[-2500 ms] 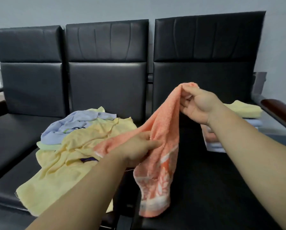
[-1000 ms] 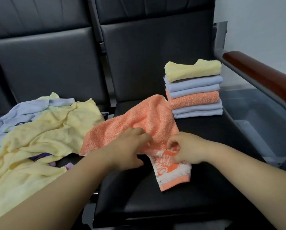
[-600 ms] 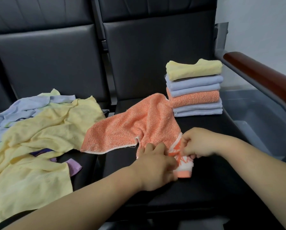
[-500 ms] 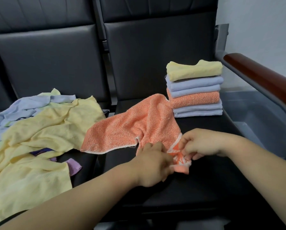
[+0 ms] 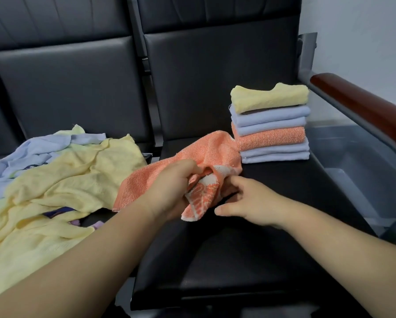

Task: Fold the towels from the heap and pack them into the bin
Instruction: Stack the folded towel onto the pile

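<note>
An orange towel (image 5: 213, 148) with a white patterned end lies rumpled across the right-hand black seat (image 5: 249, 249). My left hand (image 5: 169, 191) is closed on its patterned end and holds that end bunched and raised off the seat. My right hand (image 5: 249, 203) rests just right of the bunch, fingers spread, with its fingertips at the cloth. A stack of folded towels (image 5: 271, 134), yellow on top, then blue and orange, stands at the back right of the seat. The heap (image 5: 61, 175) of loose yellow and blue towels covers the seat to the left.
A grey plastic bin (image 5: 357, 171) sits on the floor to the right, beyond a metal armrest with a brown wooden top (image 5: 362, 106). Black seat backs rise behind. A purple cloth scrap (image 5: 96, 224) peeks from under the yellow towel.
My left hand has gathered the patterned end of the orange towel and lifted it. My right hand has let go of the edge and opened beside it.
</note>
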`<state>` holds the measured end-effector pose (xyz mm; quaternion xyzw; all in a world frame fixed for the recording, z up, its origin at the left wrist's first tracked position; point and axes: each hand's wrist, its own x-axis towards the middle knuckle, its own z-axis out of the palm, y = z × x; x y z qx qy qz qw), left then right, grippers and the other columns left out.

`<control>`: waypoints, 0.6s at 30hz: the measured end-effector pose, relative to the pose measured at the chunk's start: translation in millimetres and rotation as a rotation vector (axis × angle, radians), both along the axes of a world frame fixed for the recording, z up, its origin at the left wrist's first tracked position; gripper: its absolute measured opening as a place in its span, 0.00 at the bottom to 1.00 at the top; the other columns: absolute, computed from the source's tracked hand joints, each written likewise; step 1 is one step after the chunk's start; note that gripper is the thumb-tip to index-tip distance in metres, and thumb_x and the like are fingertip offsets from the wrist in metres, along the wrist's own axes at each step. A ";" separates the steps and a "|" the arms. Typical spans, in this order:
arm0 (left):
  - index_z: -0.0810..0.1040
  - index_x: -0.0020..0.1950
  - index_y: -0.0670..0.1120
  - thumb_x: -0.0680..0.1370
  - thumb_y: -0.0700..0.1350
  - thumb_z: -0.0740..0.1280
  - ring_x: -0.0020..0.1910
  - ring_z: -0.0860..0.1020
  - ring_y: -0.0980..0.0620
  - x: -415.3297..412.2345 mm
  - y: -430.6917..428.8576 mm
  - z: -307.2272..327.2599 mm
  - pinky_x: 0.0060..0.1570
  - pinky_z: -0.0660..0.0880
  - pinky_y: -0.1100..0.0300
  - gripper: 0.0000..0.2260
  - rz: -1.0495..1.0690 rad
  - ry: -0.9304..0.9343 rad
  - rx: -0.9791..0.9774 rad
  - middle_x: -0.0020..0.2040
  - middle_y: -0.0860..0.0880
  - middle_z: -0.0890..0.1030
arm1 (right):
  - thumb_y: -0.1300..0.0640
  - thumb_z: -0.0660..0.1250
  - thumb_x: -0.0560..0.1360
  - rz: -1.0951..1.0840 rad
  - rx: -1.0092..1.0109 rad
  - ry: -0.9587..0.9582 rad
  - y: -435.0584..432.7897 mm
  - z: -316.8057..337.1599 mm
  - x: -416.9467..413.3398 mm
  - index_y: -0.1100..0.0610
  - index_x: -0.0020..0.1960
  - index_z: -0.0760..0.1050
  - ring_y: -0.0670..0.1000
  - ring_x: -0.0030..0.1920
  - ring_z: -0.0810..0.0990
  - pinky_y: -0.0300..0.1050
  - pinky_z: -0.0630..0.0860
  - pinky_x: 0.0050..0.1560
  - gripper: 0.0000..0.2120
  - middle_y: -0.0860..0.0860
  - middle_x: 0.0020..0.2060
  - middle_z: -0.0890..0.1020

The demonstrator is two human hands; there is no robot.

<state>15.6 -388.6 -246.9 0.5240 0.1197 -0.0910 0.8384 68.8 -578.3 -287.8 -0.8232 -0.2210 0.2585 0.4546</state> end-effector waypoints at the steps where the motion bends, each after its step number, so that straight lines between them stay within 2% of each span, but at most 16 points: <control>1: 0.76 0.48 0.35 0.76 0.37 0.63 0.57 0.81 0.30 0.3 0.9 -0.5 0.61 0.76 0.32 0.06 -0.010 0.005 -0.010 0.56 0.28 0.81 | 0.44 0.82 0.64 -0.017 0.008 -0.017 4.2 -2.4 -1.8 0.45 0.60 0.80 0.43 0.53 0.85 0.49 0.80 0.62 0.26 0.41 0.54 0.86; 2: 0.77 0.47 0.35 0.75 0.36 0.63 0.55 0.81 0.31 1.1 1.8 -0.3 0.59 0.77 0.34 0.06 -0.011 0.007 -0.012 0.54 0.29 0.82 | 0.46 0.81 0.67 -0.038 0.013 -0.036 7.9 -4.2 -3.0 0.45 0.59 0.81 0.42 0.53 0.85 0.47 0.80 0.62 0.23 0.41 0.53 0.86; 3: 0.76 0.42 0.37 0.76 0.35 0.62 0.48 0.82 0.36 1.9 2.4 1.5 0.52 0.81 0.40 0.04 -0.001 -0.005 -0.002 0.46 0.34 0.82 | 0.47 0.81 0.69 -0.057 0.018 -0.056 11.3 -5.0 -3.6 0.46 0.57 0.82 0.41 0.52 0.85 0.46 0.80 0.61 0.18 0.42 0.51 0.86; 4: 0.73 0.37 0.41 0.76 0.33 0.61 0.38 0.80 0.43 3.7 3.7 2.1 0.42 0.82 0.48 0.09 0.042 -0.020 0.029 0.37 0.40 0.78 | 0.49 0.79 0.72 -0.080 0.016 -0.075 13.6 -5.5 -4.1 0.47 0.55 0.83 0.41 0.51 0.84 0.45 0.80 0.61 0.13 0.42 0.49 0.87; 5: 0.69 0.35 0.44 0.77 0.31 0.59 0.32 0.76 0.49 4.7 3.2 4.4 0.34 0.79 0.54 0.13 0.076 -0.037 0.062 0.33 0.44 0.73 | 0.51 0.78 0.74 -0.098 0.006 -0.091 15.3 -5.0 -4.0 0.48 0.53 0.84 0.42 0.50 0.84 0.45 0.80 0.59 0.09 0.43 0.48 0.87; 6: 0.67 0.35 0.45 0.77 0.30 0.58 0.29 0.74 0.51 5.1 5.2 5.4 0.30 0.77 0.57 0.15 0.099 -0.047 0.080 0.32 0.46 0.71 | 0.53 0.77 0.75 -0.104 -0.003 -0.098 16.1 -5.1 -3.7 0.49 0.51 0.84 0.42 0.49 0.84 0.44 0.80 0.58 0.06 0.43 0.47 0.87; 8: 0.70 0.38 0.45 0.78 0.29 0.57 0.29 0.76 0.51 3.7 8.2 8.2 0.29 0.78 0.55 0.14 0.078 -0.039 0.083 0.32 0.46 0.74 | 0.56 0.74 0.76 -0.094 0.017 -0.068 16.4 -4.9 -3.0 0.49 0.49 0.85 0.43 0.49 0.85 0.44 0.81 0.57 0.04 0.44 0.45 0.87; 11: 0.72 0.38 0.45 0.75 0.30 0.54 0.29 0.77 0.48 2.0 13.3 13.9 0.31 0.79 0.51 0.14 0.114 0.009 0.113 0.31 0.45 0.75 | 0.60 0.72 0.78 -0.097 0.118 0.099 15.5 -1.1 -2.6 0.53 0.48 0.84 0.47 0.50 0.85 0.47 0.80 0.58 0.03 0.47 0.45 0.87; 14: 0.74 0.36 0.45 0.72 0.32 0.54 0.29 0.73 0.48 2.9 22.3 17.9 0.33 0.76 0.57 0.12 0.164 -0.023 0.277 0.30 0.46 0.73 | 0.64 0.65 0.81 -0.110 0.282 0.306 10.1 11.3 3.3 0.56 0.49 0.81 0.50 0.53 0.82 0.47 0.77 0.58 0.07 0.52 0.49 0.86; 16: 0.77 0.36 0.46 0.73 0.34 0.58 0.32 0.74 0.49 2.7 30.9 17.7 0.36 0.74 0.58 0.12 0.117 -0.086 0.412 0.32 0.46 0.75 | 0.63 0.63 0.82 -0.133 0.419 0.428 1.5 21.3 11.0 0.58 0.56 0.82 0.52 0.58 0.84 0.48 0.75 0.62 0.09 0.55 0.56 0.86; 18: 0.80 0.40 0.47 0.77 0.37 0.65 0.35 0.78 0.49 0.9 37.0 16.2 0.40 0.76 0.57 0.08 -0.027 -0.185 0.545 0.36 0.47 0.78 | 0.61 0.61 0.83 -0.160 0.548 0.518 -6.2 27.1 18.6 0.64 0.67 0.78 0.58 0.64 0.83 0.54 0.76 0.67 0.15 0.61 0.62 0.84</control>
